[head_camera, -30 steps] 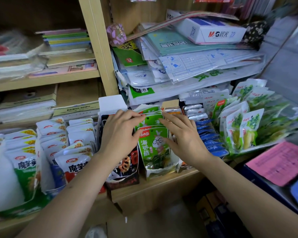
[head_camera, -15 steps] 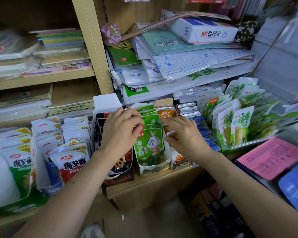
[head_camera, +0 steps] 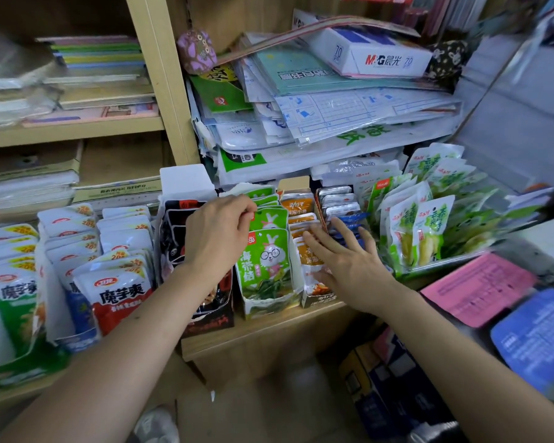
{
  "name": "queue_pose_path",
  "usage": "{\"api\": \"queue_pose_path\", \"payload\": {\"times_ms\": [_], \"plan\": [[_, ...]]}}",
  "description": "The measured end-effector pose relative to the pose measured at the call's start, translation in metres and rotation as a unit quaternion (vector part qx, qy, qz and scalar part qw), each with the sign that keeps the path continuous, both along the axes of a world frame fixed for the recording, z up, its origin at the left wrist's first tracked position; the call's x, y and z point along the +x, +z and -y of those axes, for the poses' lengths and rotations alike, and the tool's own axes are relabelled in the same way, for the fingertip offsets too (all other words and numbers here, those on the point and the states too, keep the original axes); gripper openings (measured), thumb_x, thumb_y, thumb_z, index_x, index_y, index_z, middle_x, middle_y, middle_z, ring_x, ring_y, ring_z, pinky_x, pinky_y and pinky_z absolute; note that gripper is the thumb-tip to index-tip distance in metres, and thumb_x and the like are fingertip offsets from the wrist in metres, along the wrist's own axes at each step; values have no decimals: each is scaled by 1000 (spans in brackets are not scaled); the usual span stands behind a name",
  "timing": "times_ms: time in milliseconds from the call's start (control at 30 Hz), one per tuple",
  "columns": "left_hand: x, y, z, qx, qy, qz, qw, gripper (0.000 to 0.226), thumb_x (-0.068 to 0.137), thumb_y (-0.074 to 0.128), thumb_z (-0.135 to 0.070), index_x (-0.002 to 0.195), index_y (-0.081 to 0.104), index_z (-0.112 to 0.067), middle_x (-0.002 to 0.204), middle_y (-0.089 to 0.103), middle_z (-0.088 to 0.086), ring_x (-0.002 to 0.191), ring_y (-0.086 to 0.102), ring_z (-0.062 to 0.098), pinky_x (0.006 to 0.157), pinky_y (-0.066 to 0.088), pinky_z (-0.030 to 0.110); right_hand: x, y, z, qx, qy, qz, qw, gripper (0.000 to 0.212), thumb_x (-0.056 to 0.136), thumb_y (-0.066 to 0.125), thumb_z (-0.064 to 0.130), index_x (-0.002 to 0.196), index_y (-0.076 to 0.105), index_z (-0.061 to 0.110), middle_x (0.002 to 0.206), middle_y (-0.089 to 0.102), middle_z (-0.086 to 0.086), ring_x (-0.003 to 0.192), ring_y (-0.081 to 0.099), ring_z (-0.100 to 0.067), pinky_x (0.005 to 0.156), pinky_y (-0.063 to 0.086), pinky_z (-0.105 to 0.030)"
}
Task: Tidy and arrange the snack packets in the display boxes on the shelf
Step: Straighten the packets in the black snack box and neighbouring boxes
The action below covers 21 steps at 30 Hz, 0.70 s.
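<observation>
- On the shelf (head_camera: 269, 327), at its front lip: a row of cardboard display boxes, packets standing upright in files running front to back.
- Green rabbit packets (head_camera: 266, 260) sit in the green display box (head_camera: 269, 303), mid-row. Black packets (head_camera: 176, 219) are just left of it, orange packets (head_camera: 298, 201) just right.
- Left hand (head_camera: 216, 233): over the black packets, fingers curled, tips on the top-left corners of the green file, partway back. Reads as a pinch on a packet's top seal.
- Right hand (head_camera: 349, 260): flat, fingers spread, holding nothing. Palm is over the front orange packets, fingertips reaching toward the silver and blue packets (head_camera: 338, 201).
- Handling, my read: pouches are light, soft and slick. Pushed on the face they will flop or fan out. Grip at the stiffer top seal, or square a whole file from both sides.
- Orange file looks the raggedest, with the front pouches slumped.
- Further out: white-and-red packets (head_camera: 119, 292) on the left and pickle packets (head_camera: 429, 228) on the right, both well apart from the hands.
- Behind and above: paper stack (head_camera: 333, 107), not part of the job.
</observation>
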State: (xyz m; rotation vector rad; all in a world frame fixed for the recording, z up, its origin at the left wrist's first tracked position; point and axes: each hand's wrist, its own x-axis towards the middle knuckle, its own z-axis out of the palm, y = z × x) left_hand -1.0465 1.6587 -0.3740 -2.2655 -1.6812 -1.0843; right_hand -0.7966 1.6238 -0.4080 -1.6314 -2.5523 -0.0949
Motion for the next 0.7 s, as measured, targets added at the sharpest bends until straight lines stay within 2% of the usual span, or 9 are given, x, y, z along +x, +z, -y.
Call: {"api": "queue_pose_path", "payload": {"times_ms": [100, 200, 300, 400, 567, 700], "plan": [[-2, 0, 3, -5, -5, -13, 1000, 9, 88, 71, -18, 92, 73, -25, 92, 73, -10, 82, 66, 16, 64, 42, 23, -1, 5, -7, 15, 6, 0, 1000, 77, 85, 71, 47, 151, 37, 28, 159, 33, 7, 147, 24, -31, 109, 23, -62], [-5, -2, 6, -10, -23, -25, 999, 12, 87, 72, -15, 95, 75, -25, 97, 72, -10, 91, 65, 15, 70, 44, 24, 4, 10, -8, 30, 11, 13, 999, 86, 73, 83, 43, 147, 40, 30, 150, 39, 7, 137, 32, -26, 106, 25, -57], [-7, -4, 10, -19, -31, -26, 999, 13, 88, 71, -14, 94, 75, -24, 99, 71, -11, 94, 64, 14, 72, 49, 26, 0, 7, -8, 82, -9, -7, 997, 76, 66, 89, 33, 131, 50, 27, 129, 55, 4, 121, 46, -26, 99, 32, -54], [-8, -7, 11, -34, -40, -10, 999, 12, 88, 72, -14, 92, 75, -25, 100, 71, -12, 95, 65, 13, 73, 56, 33, -7, 4, -9, 129, -27, -38, 991, 65, 67, 88, 26, 120, 51, 25, 114, 60, 2, 107, 53, -27, 92, 38, -52], [-9, -3, 15, -53, -43, -12, 998, 15, 90, 71, -16, 99, 76, -26, 104, 72, -12, 97, 66, 13, 77, 57, 35, -5, -1, -9, 126, -26, -58, 990, 74, 69, 87, 28, 136, 55, 24, 134, 59, 3, 119, 53, -28, 91, 40, -53], [-21, 7, 21, -94, -88, -2, 992, 26, 93, 69, -18, 117, 73, -28, 122, 68, -14, 113, 63, 9, 99, 50, 33, 5, 3, -5, 58, 0, -24, 998, 92, 72, 84, 39, 150, 37, 27, 152, 42, 5, 134, 36, -26, 101, 31, -53]]}}
